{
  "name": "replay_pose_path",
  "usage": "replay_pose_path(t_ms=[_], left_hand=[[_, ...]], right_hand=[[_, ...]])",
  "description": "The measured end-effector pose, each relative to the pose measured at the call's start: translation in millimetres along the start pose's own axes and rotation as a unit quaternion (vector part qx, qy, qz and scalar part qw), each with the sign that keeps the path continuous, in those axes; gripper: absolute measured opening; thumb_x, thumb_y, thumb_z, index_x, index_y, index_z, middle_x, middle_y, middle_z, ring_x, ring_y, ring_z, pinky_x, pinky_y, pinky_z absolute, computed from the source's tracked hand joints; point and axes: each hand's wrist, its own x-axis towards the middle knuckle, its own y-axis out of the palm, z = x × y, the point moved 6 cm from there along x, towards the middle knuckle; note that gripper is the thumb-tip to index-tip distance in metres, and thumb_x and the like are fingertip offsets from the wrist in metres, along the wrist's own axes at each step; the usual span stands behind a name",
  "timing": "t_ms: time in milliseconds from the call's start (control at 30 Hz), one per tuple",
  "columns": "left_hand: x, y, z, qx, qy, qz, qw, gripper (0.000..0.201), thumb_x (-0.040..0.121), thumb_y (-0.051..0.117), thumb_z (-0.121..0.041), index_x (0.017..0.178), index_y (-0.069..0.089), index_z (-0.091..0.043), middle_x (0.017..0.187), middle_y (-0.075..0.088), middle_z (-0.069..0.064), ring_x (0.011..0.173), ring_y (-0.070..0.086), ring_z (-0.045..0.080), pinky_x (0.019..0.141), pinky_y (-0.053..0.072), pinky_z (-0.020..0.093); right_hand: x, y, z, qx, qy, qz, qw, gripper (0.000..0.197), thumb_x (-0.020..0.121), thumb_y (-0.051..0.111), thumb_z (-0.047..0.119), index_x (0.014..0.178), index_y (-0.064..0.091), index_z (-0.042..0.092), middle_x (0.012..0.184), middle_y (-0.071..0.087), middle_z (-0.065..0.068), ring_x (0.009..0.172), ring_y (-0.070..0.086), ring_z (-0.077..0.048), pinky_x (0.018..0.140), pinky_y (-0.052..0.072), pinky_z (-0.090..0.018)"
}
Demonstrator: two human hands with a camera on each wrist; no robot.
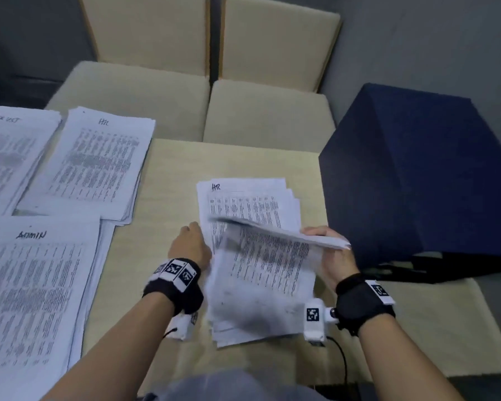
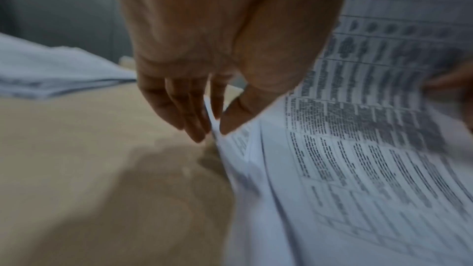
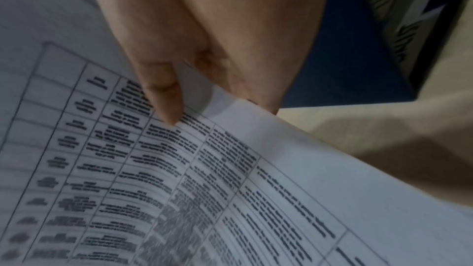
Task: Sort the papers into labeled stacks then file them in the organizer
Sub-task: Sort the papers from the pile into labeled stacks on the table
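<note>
Right hand (image 1: pixel 334 256) grips a lifted sheaf (image 1: pixel 272 256) of the pile (image 1: pixel 243 198); left hand (image 1: pixel 190 246) pinches the sheaf's left edge.

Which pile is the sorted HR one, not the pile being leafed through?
Start at the two beige chairs beyond the table. Just below the left seat lies the HR stack. It is untouched, beside a faintly labelled stack and above the ADMIN stack.
</note>
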Motion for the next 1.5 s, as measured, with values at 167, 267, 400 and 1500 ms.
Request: replay_pose_path(t_ms=[167,267,400,1500], left_hand=[[2,6,6,-0.082,-0.059,-0.016,0.995,0.028,0.077,0.074,-0.037,0.084,0.058,-0.015,0.083,0.063,0.004,0.075,0.055,0.025,0.064,0.038,0.027],[2,0,-2,-0.054,-0.043,-0.033,0.997,0.010,0.078,0.068,-0.020,0.082,0.063,-0.012,0.077,0.062,0.006,0.070,0.052,0.027,0.062,0.038,0.027],[2,-11,-12,0.116,-0.020,-0.018,0.993,0.021,0.090,0.050,-0.020,0.095,0.068,-0.011,0.091,0.068,0.011,0.082,0.065,0.031,0.063,0.043,0.029],[14,4,16,-0.620,-0.007,0.067,0.782,0.050,0.067,0.082,0.003,0.113,0.064,-0.002,0.108,0.073,0.012,0.100,0.070,0.027,0.088,0.056,0.039]], right_hand=[[-15,-15,-12,0.059,0.011,-0.013,0.998,0.038,0.083,0.049,0.001,0.053,0.065,0.017,0.080,0.071,-0.004,0.076,0.064,-0.020,0.071,0.049,-0.027],[-14,-16,-14,0.029,0.006,-0.025,0.999,0.037,0.089,0.043,-0.008,0.071,0.069,0.012,0.084,0.071,-0.004,0.082,0.062,-0.021,0.076,0.049,-0.031],[-6,-15,-13,0.017,0.017,-0.014,1.000,0.050,0.093,0.042,-0.011,0.068,0.076,0.017,0.076,0.074,0.006,0.079,0.068,-0.004,0.084,0.052,-0.028],[45,-5,-32,0.023,0.083,-0.111,0.990,0.018,0.077,0.063,-0.007,0.088,0.070,0.006,0.097,0.073,-0.016,0.092,0.070,-0.029,0.082,0.055,-0.035]])
